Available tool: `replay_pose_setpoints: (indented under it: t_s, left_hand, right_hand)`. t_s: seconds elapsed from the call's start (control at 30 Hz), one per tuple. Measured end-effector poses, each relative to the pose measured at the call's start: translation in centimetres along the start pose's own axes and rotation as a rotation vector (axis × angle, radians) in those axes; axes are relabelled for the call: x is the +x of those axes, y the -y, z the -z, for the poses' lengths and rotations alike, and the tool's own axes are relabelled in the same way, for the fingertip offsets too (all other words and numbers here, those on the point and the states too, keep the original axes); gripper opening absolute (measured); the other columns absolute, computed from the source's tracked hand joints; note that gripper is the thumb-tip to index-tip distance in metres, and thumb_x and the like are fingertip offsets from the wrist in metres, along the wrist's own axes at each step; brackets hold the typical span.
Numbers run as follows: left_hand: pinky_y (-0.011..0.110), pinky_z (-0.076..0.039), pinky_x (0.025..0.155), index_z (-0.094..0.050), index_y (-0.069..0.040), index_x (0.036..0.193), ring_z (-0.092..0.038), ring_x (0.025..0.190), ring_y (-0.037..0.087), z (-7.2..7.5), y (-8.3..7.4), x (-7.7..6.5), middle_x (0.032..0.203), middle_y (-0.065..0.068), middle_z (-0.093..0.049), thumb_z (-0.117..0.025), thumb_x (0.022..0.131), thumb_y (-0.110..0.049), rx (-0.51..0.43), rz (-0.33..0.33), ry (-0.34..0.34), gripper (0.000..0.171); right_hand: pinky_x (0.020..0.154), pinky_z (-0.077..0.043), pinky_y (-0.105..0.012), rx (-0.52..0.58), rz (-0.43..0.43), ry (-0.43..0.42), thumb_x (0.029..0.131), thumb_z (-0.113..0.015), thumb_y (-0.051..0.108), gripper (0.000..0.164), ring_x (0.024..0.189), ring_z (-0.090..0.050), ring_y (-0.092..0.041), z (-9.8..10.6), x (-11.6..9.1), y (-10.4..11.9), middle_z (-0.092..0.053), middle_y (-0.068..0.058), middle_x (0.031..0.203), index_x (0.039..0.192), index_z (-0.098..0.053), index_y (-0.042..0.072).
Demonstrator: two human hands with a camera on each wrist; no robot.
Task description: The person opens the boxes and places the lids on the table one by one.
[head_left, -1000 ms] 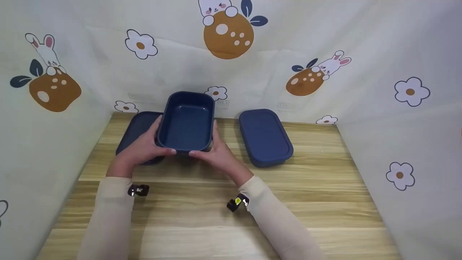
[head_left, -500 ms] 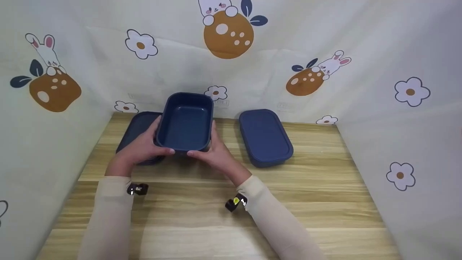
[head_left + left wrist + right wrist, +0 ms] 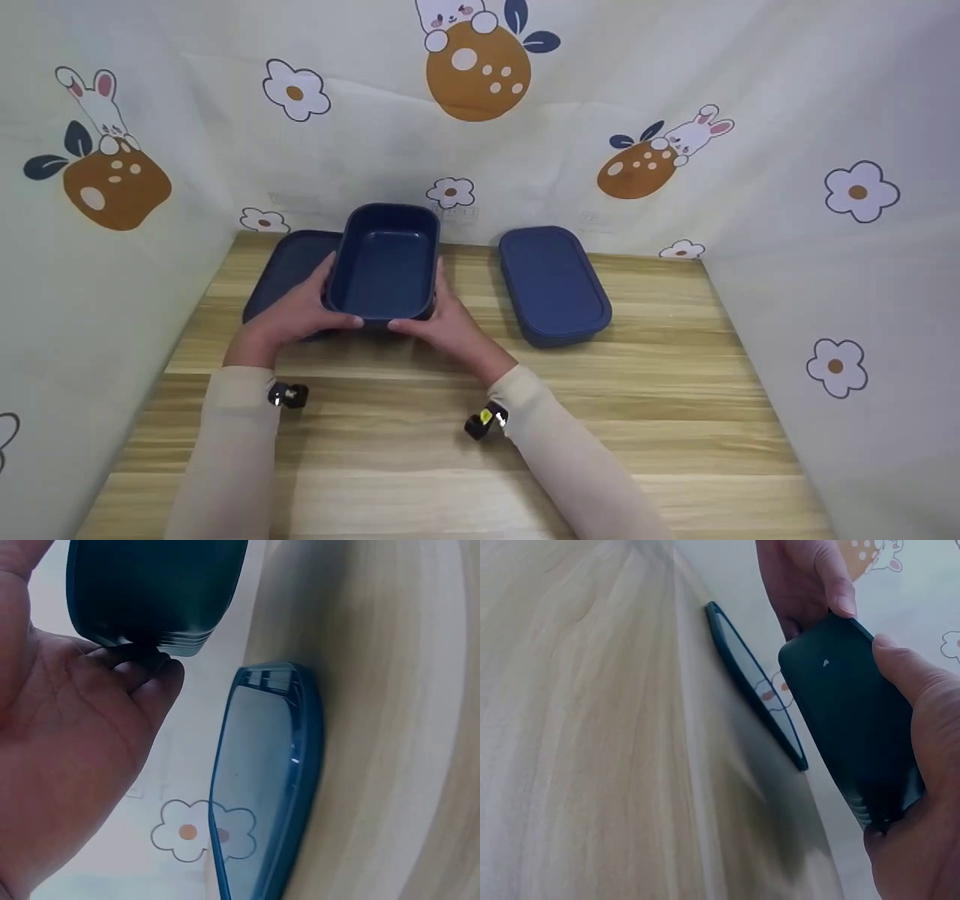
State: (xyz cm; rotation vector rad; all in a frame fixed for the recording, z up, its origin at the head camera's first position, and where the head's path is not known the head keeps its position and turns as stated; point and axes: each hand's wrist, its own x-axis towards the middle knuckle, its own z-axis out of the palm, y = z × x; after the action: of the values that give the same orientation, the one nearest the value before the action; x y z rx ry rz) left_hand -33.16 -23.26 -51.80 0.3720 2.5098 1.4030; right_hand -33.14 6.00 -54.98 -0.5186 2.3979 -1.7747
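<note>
Both hands hold a dark blue, lidless rectangular food container (image 3: 386, 274) up off the table, its inside bare. The left hand (image 3: 300, 309) grips the left side, thumb along the near rim; in the left wrist view its fingers reach under the container (image 3: 154, 589). On the other side the right hand (image 3: 450, 322) grips likewise, its thumb beside the left one at the near edge. In the right wrist view the container (image 3: 855, 705) hangs apart from the wooden surface. Partly behind the left hand lies a dark blue lid (image 3: 289, 270), flat on the table.
A second blue container with its lid on (image 3: 555, 285) stands to the right on the wooden table (image 3: 420, 465). Printed fabric walls (image 3: 360, 142) close in the back and both sides. Each sleeve carries a small black wrist camera (image 3: 289, 395).
The container has come down and slightly toward the person, held in both hands throughout. The lid and the covered container stay in place.
</note>
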Motion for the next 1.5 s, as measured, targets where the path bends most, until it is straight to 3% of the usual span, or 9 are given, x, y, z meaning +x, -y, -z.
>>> replay_pose_setpoints:
  t_s: [0.33, 0.53, 0.8, 1.0, 1.5]
  left_hand:
    - [0.066, -0.019, 0.131, 0.004, -0.014, 0.178, -0.021, 0.165, 0.042, -0.2, 0.6, 0.1, 0.183, 0.023, -0.013, -0.097, 0.084, -0.043, 0.017, 0.039, 0.008, 0.141]
    - [0.067, -0.018, 0.131, 0.004, -0.014, 0.179, -0.018, 0.166, 0.044, -0.4, 1.2, 0.3, 0.182, 0.024, -0.011, -0.097, 0.086, -0.037, 0.004, 0.034, 0.017, 0.138]
    - [0.067, -0.018, 0.131, 0.003, -0.015, 0.179, -0.018, 0.165, 0.044, -0.8, 1.7, 0.9, 0.182, 0.024, -0.012, -0.097, 0.086, -0.037, 0.008, 0.034, 0.027, 0.138]
    - [0.065, -0.017, 0.132, 0.003, -0.011, 0.178, -0.016, 0.167, 0.043, -0.9, 1.9, 0.8, 0.183, 0.024, -0.009, -0.096, 0.086, -0.043, 0.021, 0.063, 0.035, 0.139]
    - [0.064, -0.014, 0.133, 0.005, -0.013, 0.178, -0.013, 0.168, 0.041, -1.4, 2.4, 1.0, 0.184, 0.02, -0.007, -0.097, 0.086, -0.039, -0.002, 0.089, 0.025, 0.14]
  right_hand:
    - [0.134, -0.016, -0.034, 0.009, -0.02, 0.011, 0.085, -0.099, 0.035, 0.141, 0.167, -0.014, -0.016, -0.5, 0.4, -1.1, -0.005, -0.008, 0.185, 0.178, 0.005, 0.012]
    - [0.133, -0.016, -0.034, 0.003, -0.021, 0.011, 0.085, -0.099, 0.035, 0.14, 0.167, -0.014, -0.016, -0.7, 0.5, -1.7, -0.005, -0.008, 0.185, 0.178, 0.003, 0.013]
    - [0.134, -0.018, -0.042, 0.026, 0.05, 0.014, 0.085, -0.1, 0.032, 0.14, 0.168, -0.02, -0.032, -0.7, 0.8, -2.7, -0.012, -0.016, 0.184, 0.178, 0.002, 0.011]
    - [0.133, -0.023, -0.042, 0.013, 0.049, 0.013, 0.085, -0.1, 0.031, 0.138, 0.166, -0.027, -0.03, -0.7, 0.8, -3.1, -0.022, -0.017, 0.182, 0.179, -0.001, 0.013]
    - [0.133, -0.022, -0.043, -0.011, 0.064, 0.007, 0.084, -0.1, 0.027, 0.139, 0.166, -0.025, -0.034, -0.8, 0.8, -3.8, -0.019, -0.019, 0.182, 0.178, 0.002, 0.012]
